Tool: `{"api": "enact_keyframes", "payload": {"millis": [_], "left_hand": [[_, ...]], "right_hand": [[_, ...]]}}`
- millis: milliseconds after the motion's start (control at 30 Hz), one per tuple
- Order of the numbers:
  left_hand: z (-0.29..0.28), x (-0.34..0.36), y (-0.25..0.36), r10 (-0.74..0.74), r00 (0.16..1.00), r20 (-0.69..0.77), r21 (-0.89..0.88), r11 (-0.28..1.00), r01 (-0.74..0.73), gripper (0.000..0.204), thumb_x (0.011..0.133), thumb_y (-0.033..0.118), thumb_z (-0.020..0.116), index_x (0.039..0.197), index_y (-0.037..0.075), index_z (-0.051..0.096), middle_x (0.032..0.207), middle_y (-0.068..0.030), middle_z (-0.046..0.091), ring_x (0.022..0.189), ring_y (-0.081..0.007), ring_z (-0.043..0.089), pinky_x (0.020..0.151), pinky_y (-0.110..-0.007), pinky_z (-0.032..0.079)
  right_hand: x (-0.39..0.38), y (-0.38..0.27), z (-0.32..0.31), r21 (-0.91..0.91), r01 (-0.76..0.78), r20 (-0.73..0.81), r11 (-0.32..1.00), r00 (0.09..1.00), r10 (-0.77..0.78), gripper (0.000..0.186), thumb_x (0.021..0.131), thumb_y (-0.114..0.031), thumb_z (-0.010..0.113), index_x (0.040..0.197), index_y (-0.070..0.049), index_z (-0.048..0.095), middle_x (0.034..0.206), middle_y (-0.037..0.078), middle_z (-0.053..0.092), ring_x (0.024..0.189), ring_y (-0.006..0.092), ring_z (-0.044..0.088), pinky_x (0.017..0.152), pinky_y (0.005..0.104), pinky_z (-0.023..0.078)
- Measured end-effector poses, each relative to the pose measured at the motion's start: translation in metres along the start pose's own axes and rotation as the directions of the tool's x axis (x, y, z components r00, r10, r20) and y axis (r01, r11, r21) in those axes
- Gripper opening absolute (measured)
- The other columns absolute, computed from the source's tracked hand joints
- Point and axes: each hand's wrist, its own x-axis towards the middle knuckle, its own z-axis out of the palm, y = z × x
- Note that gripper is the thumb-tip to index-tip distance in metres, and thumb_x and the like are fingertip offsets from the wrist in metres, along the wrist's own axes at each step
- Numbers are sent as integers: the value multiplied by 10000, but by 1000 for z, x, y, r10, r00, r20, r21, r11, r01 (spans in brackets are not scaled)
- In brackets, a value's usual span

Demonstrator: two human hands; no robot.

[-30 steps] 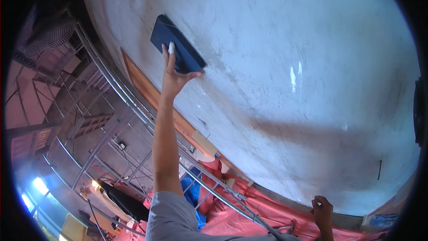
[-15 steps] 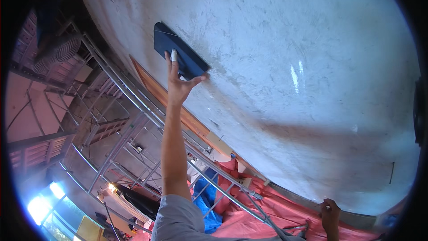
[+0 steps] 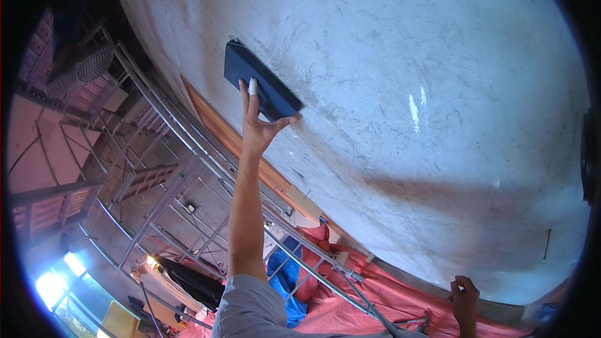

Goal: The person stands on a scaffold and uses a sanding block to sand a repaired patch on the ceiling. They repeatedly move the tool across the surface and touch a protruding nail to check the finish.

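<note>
My left hand (image 3: pixel 258 128) is raised against a large, pale, smudged wall surface (image 3: pixel 400 75). It grips a dark blue rectangular block (image 3: pixel 260 78), shaped like a hand float or sanding block, with the thumb at its lower edge and the fingers over its back. One finger has a white wrap (image 3: pixel 253 86) near its tip. The block lies flat along the wall, tilted down to the right. Low on the right, my right hand (image 3: pixel 464 297) is close to the wall's lower edge, its fingers curled, with nothing visible in them.
Metal scaffolding (image 3: pixel 181 131) runs along the left, with another person's ridged shoe sole (image 3: pixel 81 72) high up there. A wooden strip (image 3: pixel 216 119) borders the wall. Red sheeting (image 3: pixel 350 297) and a blue sheet (image 3: pixel 288 278) lie below. Bright lights (image 3: pixel 53 288) shine at lower left.
My left hand and the dark blue block have moved slightly down and to the right along the wall. My right hand has hardly moved.
</note>
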Motion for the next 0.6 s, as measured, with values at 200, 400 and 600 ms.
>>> {"api": "enact_keyframes", "payload": {"millis": [200,400,600], "left_hand": [[-2,3,-4,23,1000,-3,24,999,-23,1414,530,490,1055,1654,-11,360,1732,-383,166,1565,-456,380,1203,-494,454],[-15,13,10,50,999,10,71,996,-50,1393,570,411,1054,1691,73,299,1763,-290,139,1465,-394,517,1064,-519,619],[-11,10,-32,173,984,-33,53,984,-171,1332,614,398,1050,1667,15,330,1732,-310,234,1465,-382,528,1079,-464,580]], "right_hand": [[2,10,5,-18,17,2,1000,1000,-17,249,981,-68,722,1197,55,716,910,98,742,567,153,679,494,304,514],[-5,4,2,-35,3,44,999,999,-1,268,1000,-91,715,1219,62,701,963,129,758,601,178,719,532,315,547],[-13,1,-1,-102,-30,10,994,999,31,252,979,-88,730,1199,36,719,1001,146,779,682,177,748,599,344,572]]}}
